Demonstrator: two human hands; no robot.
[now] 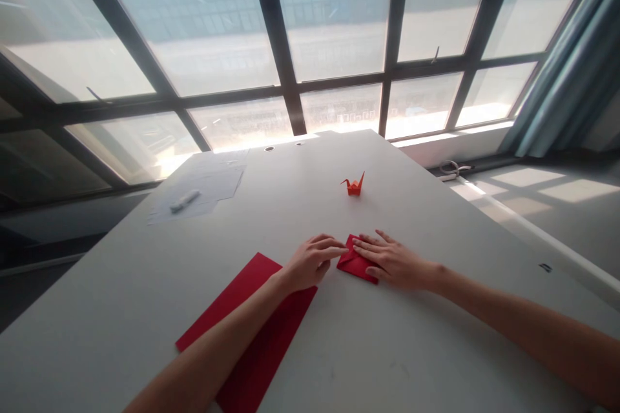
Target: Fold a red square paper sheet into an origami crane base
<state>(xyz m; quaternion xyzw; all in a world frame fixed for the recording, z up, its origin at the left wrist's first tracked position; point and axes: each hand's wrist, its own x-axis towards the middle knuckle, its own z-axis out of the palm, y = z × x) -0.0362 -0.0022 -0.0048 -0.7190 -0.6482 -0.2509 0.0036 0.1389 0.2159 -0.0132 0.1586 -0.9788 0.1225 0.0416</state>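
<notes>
A small folded piece of red paper (357, 264) lies flat on the white table (436, 348). My right hand (394, 262) rests on its right side with the fingers spread, pressing it down. From the left, my left hand (314, 259) reaches to the paper's upper left edge, its fingers stretched and slightly bent; the fingertips meet or nearly meet the paper. Under my left forearm lies a larger red sheet or stack of sheets (271, 342), partly hidden by the arm. Beyond both hands stands a finished orange-red paper crane (354, 188).
White papers (223, 184) lie at the table's far left, with a small whitish object (185, 201) on them, too blurred to name. Large windows (334, 13) rise behind the table. A blue-grey curtain (566, 71) hangs at the right, near a coiled cable (449, 168).
</notes>
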